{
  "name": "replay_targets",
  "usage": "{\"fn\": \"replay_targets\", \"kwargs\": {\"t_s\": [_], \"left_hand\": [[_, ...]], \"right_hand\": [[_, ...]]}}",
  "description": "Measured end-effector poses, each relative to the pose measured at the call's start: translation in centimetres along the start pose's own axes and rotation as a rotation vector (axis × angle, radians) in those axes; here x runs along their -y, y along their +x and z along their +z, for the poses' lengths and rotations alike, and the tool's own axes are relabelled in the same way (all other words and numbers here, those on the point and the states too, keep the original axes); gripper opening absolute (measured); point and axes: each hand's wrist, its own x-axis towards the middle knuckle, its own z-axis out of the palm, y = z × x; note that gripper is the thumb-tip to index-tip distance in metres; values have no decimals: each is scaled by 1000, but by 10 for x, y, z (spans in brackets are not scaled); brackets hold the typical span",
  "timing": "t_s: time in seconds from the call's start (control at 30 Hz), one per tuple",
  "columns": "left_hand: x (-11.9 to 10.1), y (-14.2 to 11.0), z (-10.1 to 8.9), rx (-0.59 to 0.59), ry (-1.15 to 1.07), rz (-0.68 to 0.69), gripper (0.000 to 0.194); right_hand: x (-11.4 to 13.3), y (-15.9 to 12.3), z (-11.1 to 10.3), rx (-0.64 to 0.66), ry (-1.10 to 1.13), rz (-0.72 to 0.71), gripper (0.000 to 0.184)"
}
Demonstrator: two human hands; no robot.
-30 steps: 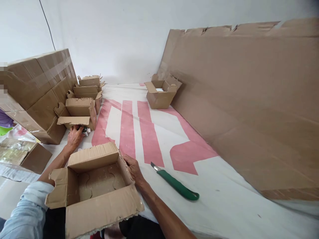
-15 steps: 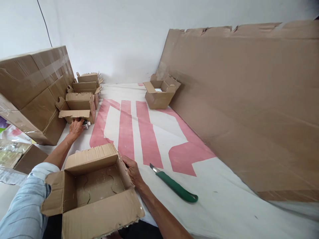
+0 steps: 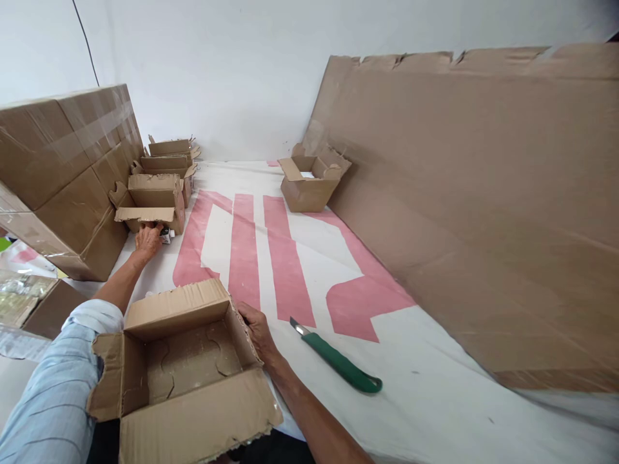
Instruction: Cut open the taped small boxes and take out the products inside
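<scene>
My right hand is closed on the side wall of an open cardboard box. The box is tilted toward me, its flaps spread and its inside bare. Farther off on the left, my left hand reaches down to the cloth with its fingers bent. They close on a small black-and-white item, mostly hidden by the hand, so its kind does not show. Just behind those fingers stands another open cardboard box. A green-handled utility knife lies on the cloth right of my right hand, blade exposed.
More open boxes line up behind, beside a taped stack of cartons. One open box with something white inside stands near a large leaning cardboard sheet. A red-and-white cloth covers the surface. A carton sits far left.
My left hand stays at the small black-and-white item, its forearm slightly shifted. The left flap of the held box has moved a little right. My right hand keeps its hold.
</scene>
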Motion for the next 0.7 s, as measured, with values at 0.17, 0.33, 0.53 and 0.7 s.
{"fn": "replay_targets", "kwargs": {"t_s": [0.17, 0.33, 0.53, 0.7], "left_hand": [[-1, -14, -8, 5, -11, 13, 51], [0, -39, -32, 64, -113, 28, 49], [16, -149, -112, 59, -702, 215, 71], [16, -284, -152, 21, -557, 314, 82]], "right_hand": [[0, 2, 0, -4, 20, 16, 51], [6, 6, -2, -19, 24, 31, 44], [11, 9, -4, -14, 37, 72, 50], [13, 7, 1, -38, 99, 100, 51]]}}
